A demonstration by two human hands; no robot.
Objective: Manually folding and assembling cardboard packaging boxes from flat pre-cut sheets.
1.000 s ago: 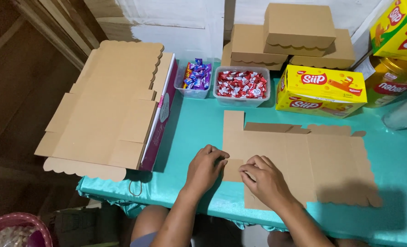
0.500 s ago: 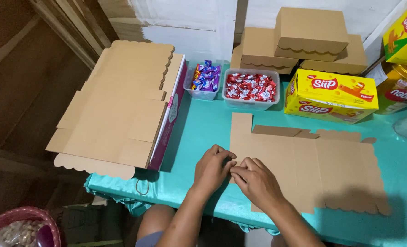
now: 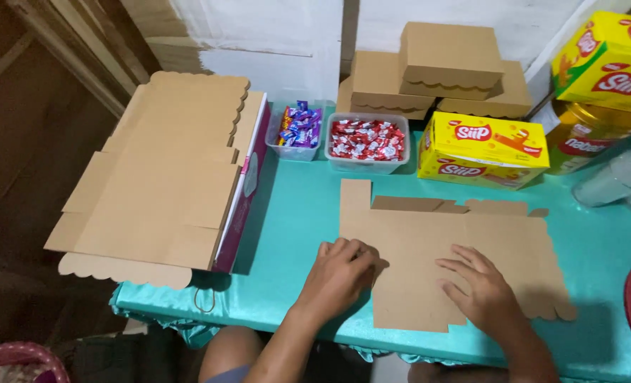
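Observation:
A flat unfolded brown cardboard box blank (image 3: pixel 429 241) with scalloped edges lies on the teal tablecloth (image 3: pixel 297 206). My left hand (image 3: pixel 340 273) presses down on the blank's near left corner, fingers curled over a folded flap. To its right, my right hand (image 3: pixel 482 287) rests flat with fingers spread on the middle panel.
A stack of flat box blanks (image 3: pixel 156 174) lies on a pink box at the left. At the back stand two clear tubs of wrapped candies (image 3: pixel 368 138), folded brown boxes (image 3: pixel 443 67), yellow snack cartons (image 3: pixel 482 145) and a jar (image 3: pixel 585 135). A red rim shows at the right edge.
My right hand has slid from the left flap to the middle panel and spread flat. The left hand stays at the left flap. The view shifted slightly.

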